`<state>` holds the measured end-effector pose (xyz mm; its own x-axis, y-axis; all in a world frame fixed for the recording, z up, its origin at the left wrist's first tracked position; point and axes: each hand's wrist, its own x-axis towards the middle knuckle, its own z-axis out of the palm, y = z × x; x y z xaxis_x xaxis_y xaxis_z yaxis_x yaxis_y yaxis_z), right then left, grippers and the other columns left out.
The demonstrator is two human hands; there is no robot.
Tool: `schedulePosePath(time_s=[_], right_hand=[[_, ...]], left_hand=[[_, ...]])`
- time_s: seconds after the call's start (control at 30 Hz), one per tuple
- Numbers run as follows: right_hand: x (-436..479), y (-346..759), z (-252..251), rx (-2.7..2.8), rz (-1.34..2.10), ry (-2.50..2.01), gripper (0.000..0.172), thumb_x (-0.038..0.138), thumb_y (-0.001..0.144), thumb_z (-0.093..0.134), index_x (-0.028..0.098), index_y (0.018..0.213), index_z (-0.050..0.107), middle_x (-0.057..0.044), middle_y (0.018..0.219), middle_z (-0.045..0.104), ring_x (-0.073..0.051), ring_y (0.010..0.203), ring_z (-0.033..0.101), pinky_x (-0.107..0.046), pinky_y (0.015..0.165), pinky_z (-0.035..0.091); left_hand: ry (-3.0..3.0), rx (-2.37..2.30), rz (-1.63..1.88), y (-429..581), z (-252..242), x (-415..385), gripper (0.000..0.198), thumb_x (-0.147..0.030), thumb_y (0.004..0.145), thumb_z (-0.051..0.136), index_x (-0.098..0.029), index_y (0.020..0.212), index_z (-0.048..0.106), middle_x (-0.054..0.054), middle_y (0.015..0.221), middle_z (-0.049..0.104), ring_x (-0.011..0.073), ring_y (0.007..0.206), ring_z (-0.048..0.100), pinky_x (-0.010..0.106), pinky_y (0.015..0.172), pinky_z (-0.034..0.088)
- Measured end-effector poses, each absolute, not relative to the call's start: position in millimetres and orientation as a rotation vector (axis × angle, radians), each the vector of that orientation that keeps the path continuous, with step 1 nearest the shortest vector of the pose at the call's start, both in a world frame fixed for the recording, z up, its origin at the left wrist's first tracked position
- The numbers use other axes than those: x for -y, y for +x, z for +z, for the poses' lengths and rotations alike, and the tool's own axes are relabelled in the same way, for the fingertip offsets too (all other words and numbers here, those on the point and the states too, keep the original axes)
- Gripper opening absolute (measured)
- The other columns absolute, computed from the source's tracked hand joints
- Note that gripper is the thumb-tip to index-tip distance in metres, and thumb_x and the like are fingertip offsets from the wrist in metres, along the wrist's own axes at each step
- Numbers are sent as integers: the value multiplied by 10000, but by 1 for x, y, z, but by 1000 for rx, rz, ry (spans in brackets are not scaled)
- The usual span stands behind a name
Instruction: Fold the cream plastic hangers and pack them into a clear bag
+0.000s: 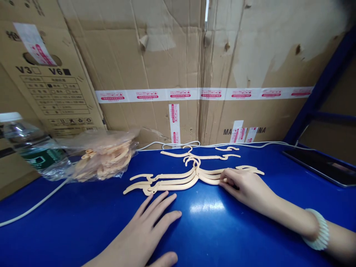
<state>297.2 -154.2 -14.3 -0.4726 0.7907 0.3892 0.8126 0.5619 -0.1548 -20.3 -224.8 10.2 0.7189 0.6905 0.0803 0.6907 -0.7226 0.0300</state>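
Note:
Several cream plastic hangers (178, 178) lie stacked flat on the blue table (83, 222), their hooks pointing away from me. My right hand (244, 185) rests on the stack's right arms, fingertips curled and pressing on them. A white bead bracelet (317, 233) circles that wrist. My left hand (150, 226) lies flat on the table just in front of the stack's left end, fingers stretched out and holding nothing. Another single hanger (200, 155) lies behind the stack, with a small hanger piece (227, 148) beside it.
A clear plastic bag of more hangers (105, 157) sits at the left, beside a water bottle (27, 142). Taped cardboard boxes (178, 74) wall the back. A white cable (33, 207) runs along the table. A dark tablet (325, 163) lies at the right.

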Motion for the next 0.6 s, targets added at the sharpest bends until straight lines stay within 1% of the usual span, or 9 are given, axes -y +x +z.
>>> schedulePosePath(time_s=[0.07, 0.13, 0.2, 0.23, 0.3, 0.37, 0.43, 0.53, 0.6], right_hand=[[156, 295, -14, 2359, -57, -1198, 107, 152, 920, 463, 193, 865, 546, -40, 786, 597, -187, 669, 587, -296, 598, 468], [158, 294, -14, 2296, -22, -1074, 218, 70, 902, 379, 187, 943, 558, -87, 960, 584, -184, 761, 608, -295, 620, 512], [161, 293, -13, 2233, 39, -957, 350, -8, 832, 330, 193, 988, 570, -126, 1168, 508, -180, 866, 619, -244, 560, 527], [162, 293, -12, 2211, 70, -911, 390, -30, 791, 323, 198, 976, 578, -128, 1254, 455, -183, 922, 617, -210, 513, 520], [164, 294, -10, 2176, 126, -840, 407, -50, 728, 325, 200, 913, 588, -111, 1338, 392, -196, 1014, 603, -157, 441, 496], [165, 295, -9, 2145, 153, -793, 408, -60, 703, 319, 196, 880, 583, -106, 1318, 418, -193, 1032, 604, -137, 425, 491], [165, 295, -7, 2151, 155, -765, 408, -65, 702, 313, 193, 875, 576, -109, 1227, 497, -180, 993, 619, -144, 444, 492], [165, 294, -7, 2235, 135, -725, 352, -54, 727, 316, 192, 810, 553, -77, 960, 607, -154, 851, 626, -192, 529, 487], [166, 293, -7, 2301, 126, -687, 314, -38, 751, 315, 196, 757, 525, -34, 759, 598, -135, 693, 586, -214, 550, 448]], left_hand=[[-2904, 1140, -165, -21, 9, 223, 517, -450, 900, 553, -265, 1377, 480, 79, 1500, 394, 352, 1350, 400, 577, 992, 442], [-2905, 1108, -185, -22, 8, 223, 502, -438, 901, 558, -266, 1367, 486, 69, 1489, 418, 343, 1342, 417, 572, 996, 443], [-2906, 1085, -199, -23, 7, 223, 490, -423, 900, 564, -263, 1358, 492, 63, 1480, 434, 333, 1338, 427, 564, 1004, 441], [-2905, 1078, -210, -23, 7, 224, 485, -416, 898, 568, -263, 1353, 494, 60, 1478, 440, 327, 1338, 430, 557, 1007, 442], [-2908, 1068, -230, -24, 6, 225, 481, -402, 892, 578, -266, 1346, 495, 56, 1473, 449, 316, 1337, 435, 541, 1012, 447], [-2907, 1071, -268, -24, 4, 225, 477, -395, 888, 586, -269, 1339, 497, 53, 1470, 456, 307, 1338, 436, 528, 1027, 441], [-2902, 1089, -320, -24, 1, 225, 465, -387, 884, 593, -272, 1325, 503, 48, 1467, 462, 297, 1340, 434, 517, 1050, 421], [-2892, 1124, -376, -23, -5, 225, 455, -374, 883, 593, -281, 1319, 499, 37, 1465, 466, 282, 1346, 427, 510, 1082, 386], [-2894, 1127, -384, -23, -8, 225, 451, -379, 891, 582, -282, 1322, 492, 37, 1457, 477, 276, 1343, 431, 507, 1093, 372]])
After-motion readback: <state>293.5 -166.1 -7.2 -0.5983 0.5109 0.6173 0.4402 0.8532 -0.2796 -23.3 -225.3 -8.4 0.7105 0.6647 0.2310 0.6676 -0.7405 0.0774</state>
